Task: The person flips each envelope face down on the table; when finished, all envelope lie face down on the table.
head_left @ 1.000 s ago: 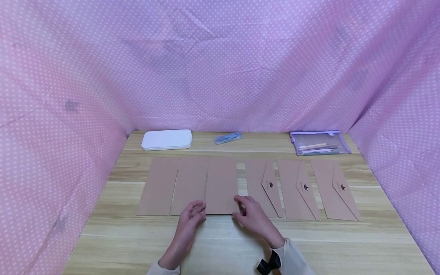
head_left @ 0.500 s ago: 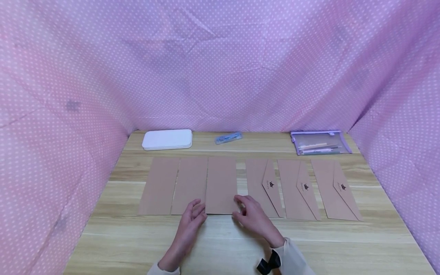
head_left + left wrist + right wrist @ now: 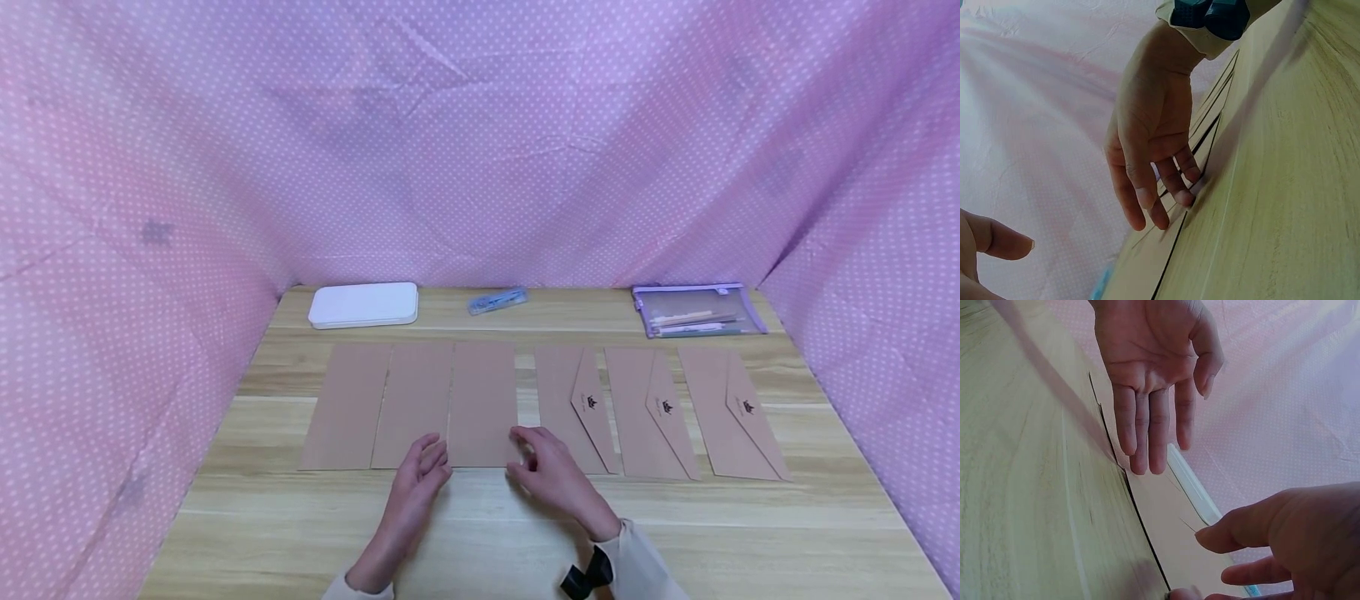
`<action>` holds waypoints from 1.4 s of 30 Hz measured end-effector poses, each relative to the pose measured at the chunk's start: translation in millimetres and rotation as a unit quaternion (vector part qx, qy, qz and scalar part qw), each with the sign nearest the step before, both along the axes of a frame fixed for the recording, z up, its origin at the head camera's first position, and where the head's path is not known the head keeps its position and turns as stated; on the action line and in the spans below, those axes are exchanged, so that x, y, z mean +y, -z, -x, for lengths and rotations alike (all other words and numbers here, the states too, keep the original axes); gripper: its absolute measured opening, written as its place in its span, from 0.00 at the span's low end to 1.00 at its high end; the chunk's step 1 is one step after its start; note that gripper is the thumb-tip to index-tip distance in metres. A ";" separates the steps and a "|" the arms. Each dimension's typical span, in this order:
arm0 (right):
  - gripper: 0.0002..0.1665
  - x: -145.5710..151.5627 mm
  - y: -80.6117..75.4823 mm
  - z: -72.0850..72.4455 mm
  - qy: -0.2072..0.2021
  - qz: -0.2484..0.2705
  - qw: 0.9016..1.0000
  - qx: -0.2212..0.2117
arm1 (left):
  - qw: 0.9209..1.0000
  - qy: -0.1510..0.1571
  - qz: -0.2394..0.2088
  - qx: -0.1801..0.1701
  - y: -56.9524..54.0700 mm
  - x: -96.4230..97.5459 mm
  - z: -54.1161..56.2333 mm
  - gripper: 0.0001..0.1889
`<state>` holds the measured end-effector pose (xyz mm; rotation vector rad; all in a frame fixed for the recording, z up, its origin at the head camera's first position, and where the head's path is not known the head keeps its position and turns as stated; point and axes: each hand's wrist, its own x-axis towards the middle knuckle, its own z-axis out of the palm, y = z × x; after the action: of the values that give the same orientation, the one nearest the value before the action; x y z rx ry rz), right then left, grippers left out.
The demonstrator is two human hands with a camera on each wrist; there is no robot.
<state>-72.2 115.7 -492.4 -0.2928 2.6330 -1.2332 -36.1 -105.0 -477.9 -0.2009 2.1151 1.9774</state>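
Note:
A plain brown envelope [image 3: 483, 400] lies flat in the middle of a row, between my two hands. My left hand [image 3: 412, 483] is at its near left corner, fingers nearly straight, as the right wrist view of the left hand [image 3: 1150, 387] shows. At the near right corner, my right hand [image 3: 551, 471] rests with loosely bent fingers; in the left wrist view the right hand [image 3: 1154, 125] has its fingers extended downward. Two more plain envelopes, one beside my left hand [image 3: 414, 396] and one farther left [image 3: 348, 404], lie alongside.
Three envelopes with pointed flaps and crown prints lie to the right: the nearest [image 3: 558, 400], a middle one [image 3: 633, 408] and the rightmost [image 3: 708, 408]. Behind stand a white case [image 3: 363, 305], a small blue item [image 3: 498, 301] and a purple-edged zip pouch [image 3: 697, 312] with pens. Pink dotted cloth [image 3: 480, 150] surrounds the table.
The dark shadow line under the middle envelope's near edge has thinned, and that edge lies flatter. Both hands have stayed almost still.

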 end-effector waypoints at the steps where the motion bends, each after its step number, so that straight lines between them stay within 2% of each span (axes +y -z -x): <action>1: 0.32 0.4 -0.3 0.0 -0.001 0.001 1.000 0.001 | 1.000 0.000 -0.001 0.002 -0.6 -0.2 -0.2 0.31; 11: 0.32 18.8 -0.6 4.2 -0.015 0.046 0.998 0.032 | 0.999 -0.009 -0.023 0.026 -7.0 -0.8 3.3 0.30; 16: 0.29 36.4 1.9 6.0 -0.017 0.065 0.995 0.077 | 0.993 -0.023 -0.093 0.069 -8.7 7.4 8.8 0.28; 18: 0.28 42.5 2.5 7.0 -0.011 0.071 0.993 0.095 | 0.988 -0.021 -0.127 0.089 -9.1 13.1 11.3 0.28; 21: 0.28 50.5 2.4 8.5 -0.001 0.071 0.991 0.115 | 0.984 -0.008 -0.149 0.101 -9.3 22.6 14.4 0.28; 26: 0.27 64.0 1.1 11.0 0.006 0.067 0.989 0.128 | 0.984 0.017 -0.147 0.100 -7.0 40.1 17.6 0.27; 33: 0.26 82.8 2.4 14.1 0.022 0.051 0.988 0.141 | 0.986 0.060 -0.118 0.102 -0.4 64.5 18.9 0.25; 38: 0.27 95.3 6.0 16.0 0.025 0.043 0.985 0.165 | 0.986 0.076 -0.119 0.093 4.1 77.1 18.1 0.28; 42: 0.27 105.7 9.8 18.1 0.022 0.017 0.982 0.189 | 0.985 0.083 -0.126 0.078 9.3 84.8 19.2 0.30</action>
<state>-90.2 221.3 -502.2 -0.5252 2.9496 -1.3518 -55.3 -20.2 -487.3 0.1753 1.8725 2.1947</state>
